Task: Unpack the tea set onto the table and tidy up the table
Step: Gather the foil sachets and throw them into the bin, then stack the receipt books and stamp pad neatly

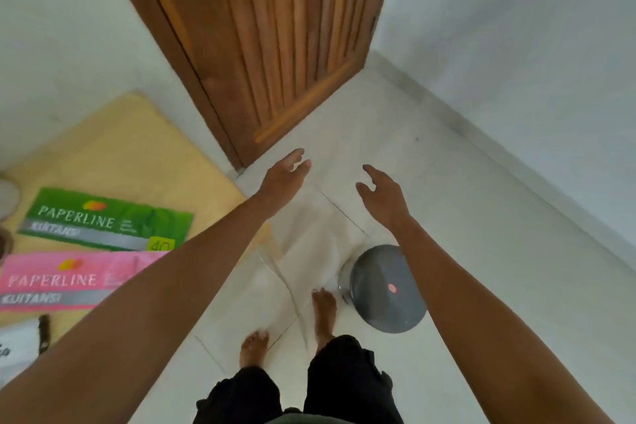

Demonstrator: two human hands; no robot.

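Both my arms stretch forward over the white tiled floor. My left hand (284, 175) is open, fingers apart, holding nothing, just in front of the wooden door (275, 38). My right hand (382, 194) is open too and empty, above the floor beyond a grey round lidded bin (385, 289). No tea set piece shows in this view. The yellow-wood table (113, 155) lies at my left with a green Paperline box (103, 220) and a pink Paperline box (69, 280) on it.
A white bag (17, 348) and a dark thin object (44, 334) lie at the table's near edge. White walls close in on the right and behind the table. My bare feet (323, 313) stand on the tiles beside the bin.
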